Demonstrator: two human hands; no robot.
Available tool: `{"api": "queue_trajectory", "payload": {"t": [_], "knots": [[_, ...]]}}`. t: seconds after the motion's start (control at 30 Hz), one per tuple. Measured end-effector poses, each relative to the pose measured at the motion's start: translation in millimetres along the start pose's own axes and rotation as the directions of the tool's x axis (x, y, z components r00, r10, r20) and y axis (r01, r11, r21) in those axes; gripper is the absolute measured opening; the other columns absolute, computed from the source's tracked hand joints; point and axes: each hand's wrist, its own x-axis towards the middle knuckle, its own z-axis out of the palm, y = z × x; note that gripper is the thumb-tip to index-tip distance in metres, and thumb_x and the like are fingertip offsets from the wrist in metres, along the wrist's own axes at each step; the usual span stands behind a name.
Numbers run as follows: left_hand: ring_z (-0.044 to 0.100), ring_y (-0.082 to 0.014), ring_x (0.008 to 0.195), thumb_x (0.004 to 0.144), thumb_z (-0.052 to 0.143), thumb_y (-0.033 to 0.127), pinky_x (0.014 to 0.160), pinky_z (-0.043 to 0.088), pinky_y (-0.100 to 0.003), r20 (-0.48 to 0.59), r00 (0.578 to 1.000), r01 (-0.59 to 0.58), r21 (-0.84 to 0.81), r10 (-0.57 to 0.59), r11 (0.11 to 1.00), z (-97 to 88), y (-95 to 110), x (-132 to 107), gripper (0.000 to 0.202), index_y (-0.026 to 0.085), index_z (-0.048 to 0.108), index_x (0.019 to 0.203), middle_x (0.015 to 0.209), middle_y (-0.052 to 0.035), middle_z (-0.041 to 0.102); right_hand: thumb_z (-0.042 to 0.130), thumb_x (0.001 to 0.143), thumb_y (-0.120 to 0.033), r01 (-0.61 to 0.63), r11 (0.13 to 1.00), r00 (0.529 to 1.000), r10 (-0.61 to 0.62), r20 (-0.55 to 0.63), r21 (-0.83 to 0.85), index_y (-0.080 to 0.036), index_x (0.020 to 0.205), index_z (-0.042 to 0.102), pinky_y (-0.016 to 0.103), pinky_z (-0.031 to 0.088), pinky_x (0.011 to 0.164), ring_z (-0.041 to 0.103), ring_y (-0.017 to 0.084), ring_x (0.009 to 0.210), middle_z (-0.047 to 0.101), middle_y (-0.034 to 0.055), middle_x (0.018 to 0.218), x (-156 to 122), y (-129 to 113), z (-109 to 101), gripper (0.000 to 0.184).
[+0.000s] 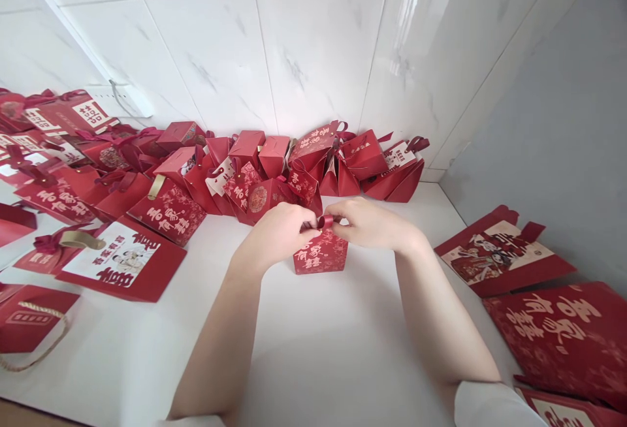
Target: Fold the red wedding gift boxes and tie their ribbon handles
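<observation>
A small red gift box [321,258] with pale gold characters stands on the white table [318,348], in front of me. At its top is a dark red ribbon [325,221], looped between my two hands. My left hand [279,231] comes in from the left, its thumb and fingers pinched on the ribbon. From the other side my right hand [367,221] pinches the ribbon too, fingers curled at the box's upper edge. The top of the box is partly hidden behind both hands.
Several finished-looking red boxes [274,153] crowd along the tiled wall [313,42]. More boxes [169,208] spread over the left side, one with a white front [122,254]. Flat red bags [558,329] lie at the right by a grey panel [543,107]. A power strip [130,100] sits against the wall.
</observation>
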Motion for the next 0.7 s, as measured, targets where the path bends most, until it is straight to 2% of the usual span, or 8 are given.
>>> {"api": "queue_trajectory", "payload": {"t": [0.07,0.17,0.3,0.47,0.6,0.7], "knots": [[0.049,-0.0125,0.055,0.084,0.052,0.030,0.052,0.029,-0.027,-0.007,1.000,-0.009,0.014,0.009,1.000,0.2,0,1,0.021,0.020,0.064,0.070,0.066,0.0000,0.063,0.046,0.080,-0.014,0.007,1.000,1.000,-0.007,0.008,-0.013,-0.020,0.065,0.050,0.026,0.026,0.052,0.041,0.012,0.054,0.049,-0.0025,0.060,0,0,2,0.016],[0.052,-0.0137,0.059,0.084,0.053,0.028,0.054,0.030,-0.027,-0.037,0.999,-0.011,0.050,0.013,0.999,-0.2,-1,2,0.019,0.021,0.067,0.073,0.069,-0.0002,0.065,0.051,0.082,-0.020,0.004,1.000,0.999,-0.005,-0.037,-0.020,-0.020,0.068,0.052,0.026,0.028,0.054,0.043,0.012,0.056,0.053,-0.0012,0.065,3,0,5,0.014],[0.053,-0.0149,0.059,0.086,0.053,0.028,0.055,0.031,-0.027,-0.075,0.997,0.000,0.122,0.009,0.993,-0.4,-3,1,0.023,0.021,0.067,0.068,0.066,-0.0010,0.064,0.050,0.082,-0.017,0.008,0.999,0.996,-0.011,-0.086,-0.034,-0.020,0.074,0.057,0.025,0.029,0.055,0.046,0.012,0.059,0.058,0.0004,0.070,10,0,10,0.011],[0.052,-0.0161,0.057,0.087,0.049,0.026,0.055,0.029,-0.028,-0.086,0.996,0.007,0.231,0.013,0.973,0.5,-4,1,0.026,0.022,0.067,0.069,0.065,-0.0013,0.064,0.052,0.083,-0.020,0.018,0.994,0.994,-0.029,-0.104,-0.105,-0.020,0.073,0.055,0.026,0.025,0.053,0.045,0.013,0.058,0.058,0.0003,0.068,14,2,15,0.010],[0.058,-0.0190,0.068,0.088,0.050,0.025,0.060,0.032,-0.029,-0.198,0.980,0.048,0.302,0.013,0.952,2.0,-3,5,0.022,0.023,0.070,0.080,0.075,-0.0023,0.068,0.050,0.087,-0.023,-0.030,0.988,0.977,-0.004,-0.212,-0.154,-0.020,0.074,0.054,0.026,0.024,0.053,0.049,0.014,0.061,0.061,0.0016,0.071,17,1,17,0.013],[0.060,-0.0178,0.070,0.089,0.051,0.028,0.062,0.036,-0.029,-0.321,0.947,0.091,0.251,-0.006,0.964,0.7,-1,7,0.019,0.023,0.069,0.088,0.082,-0.0014,0.070,0.052,0.088,-0.025,-0.050,0.994,0.939,0.012,-0.344,-0.102,-0.021,0.079,0.056,0.026,0.028,0.056,0.051,0.015,0.064,0.064,0.0013,0.076,17,-2,14,0.011]]}}
